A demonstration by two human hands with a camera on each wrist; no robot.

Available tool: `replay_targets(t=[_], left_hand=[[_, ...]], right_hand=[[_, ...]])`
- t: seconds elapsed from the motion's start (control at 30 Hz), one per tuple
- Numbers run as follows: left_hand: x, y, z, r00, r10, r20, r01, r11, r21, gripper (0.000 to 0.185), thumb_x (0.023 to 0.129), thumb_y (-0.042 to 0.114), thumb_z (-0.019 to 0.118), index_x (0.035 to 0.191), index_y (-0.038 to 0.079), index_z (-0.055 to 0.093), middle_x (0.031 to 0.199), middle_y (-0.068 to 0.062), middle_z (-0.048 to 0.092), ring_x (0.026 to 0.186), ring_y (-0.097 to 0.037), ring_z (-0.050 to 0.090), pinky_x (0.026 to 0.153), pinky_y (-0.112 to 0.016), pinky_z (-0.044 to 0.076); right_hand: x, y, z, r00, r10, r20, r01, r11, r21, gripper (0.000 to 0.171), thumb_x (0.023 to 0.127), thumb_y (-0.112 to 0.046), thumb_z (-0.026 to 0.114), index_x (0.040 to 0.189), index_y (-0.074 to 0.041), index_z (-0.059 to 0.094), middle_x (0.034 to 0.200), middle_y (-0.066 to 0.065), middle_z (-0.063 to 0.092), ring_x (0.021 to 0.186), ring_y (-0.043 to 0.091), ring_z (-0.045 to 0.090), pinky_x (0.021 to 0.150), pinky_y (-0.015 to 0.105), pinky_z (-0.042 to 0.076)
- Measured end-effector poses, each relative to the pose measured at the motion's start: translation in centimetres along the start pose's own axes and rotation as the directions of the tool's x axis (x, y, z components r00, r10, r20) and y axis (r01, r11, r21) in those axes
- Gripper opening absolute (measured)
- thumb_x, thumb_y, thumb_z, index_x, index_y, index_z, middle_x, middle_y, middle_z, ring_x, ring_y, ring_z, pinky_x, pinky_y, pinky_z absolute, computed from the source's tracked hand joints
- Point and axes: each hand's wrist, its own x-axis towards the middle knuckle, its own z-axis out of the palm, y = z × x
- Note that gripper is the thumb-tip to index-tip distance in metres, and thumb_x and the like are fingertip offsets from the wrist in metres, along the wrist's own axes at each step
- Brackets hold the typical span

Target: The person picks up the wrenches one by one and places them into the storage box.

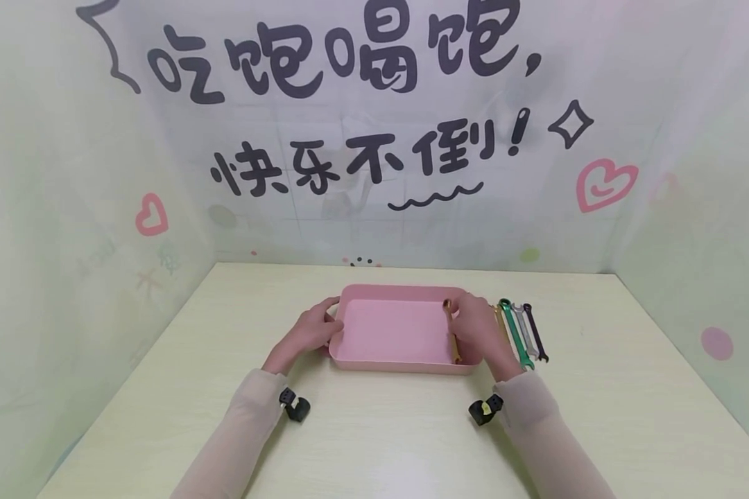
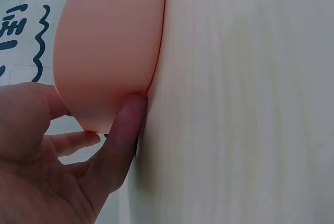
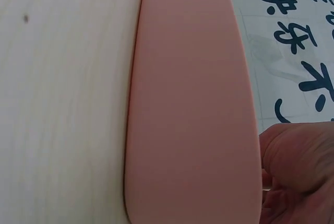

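A shallow pink tray (image 1: 387, 367) lies on the table. My left hand (image 1: 315, 327) grips its left end, with the thumb (image 2: 122, 135) against the tray's outer wall in the left wrist view. At the tray's right end, my right hand (image 1: 474, 322) holds a gold combination wrench (image 1: 454, 346) just inside the wall. That wrench points roughly front to back, and the fingers partly cover it. In the right wrist view, the tray wall (image 3: 193, 104) hides most of the right hand (image 3: 300, 169), and the wrench is out of sight there.
Right of the tray lie more wrenches side by side: a green wrench (image 1: 517, 333), a silver wrench (image 1: 526, 333), a black wrench (image 1: 536, 334) and a gold one partly behind the right forearm. A printed curtain (image 1: 412, 235) stands behind the pale table (image 1: 387, 430).
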Motion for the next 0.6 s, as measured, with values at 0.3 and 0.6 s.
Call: replay_targets(t=[0.3,0.6], left_hand=[[-0.02,0.04,-0.01,1.0,0.001,0.002,-0.001,1.0,-0.005,0.066,0.1,0.02,0.055,0.162,0.014,0.032,0.111,-0.019,0.064,0.077,-0.022,0.066,0.062,-0.03,0.057],[-0.05,0.14,-0.06,1.0,-0.005,0.007,0.005,1.0,-0.011,0.067,0.1,0.019,0.055,0.162,0.014,0.032,0.111,-0.019,0.063,0.075,-0.022,0.066,0.061,-0.03,0.058]], right_hand=[[-0.33,-0.39,0.65,0.999,-0.042,-0.019,0.041,0.999,-0.031,0.018,0.097,-0.001,0.062,0.111,0.003,0.072,0.092,0.015,0.067,0.06,0.019,0.051,0.05,0.026,0.036],[-0.69,-0.7,1.11,0.996,-0.067,-0.052,0.061,0.992,-0.109,0.025,0.101,-0.004,0.059,0.12,0.002,0.073,0.083,0.012,0.066,0.058,0.018,0.05,0.05,0.025,0.037]])
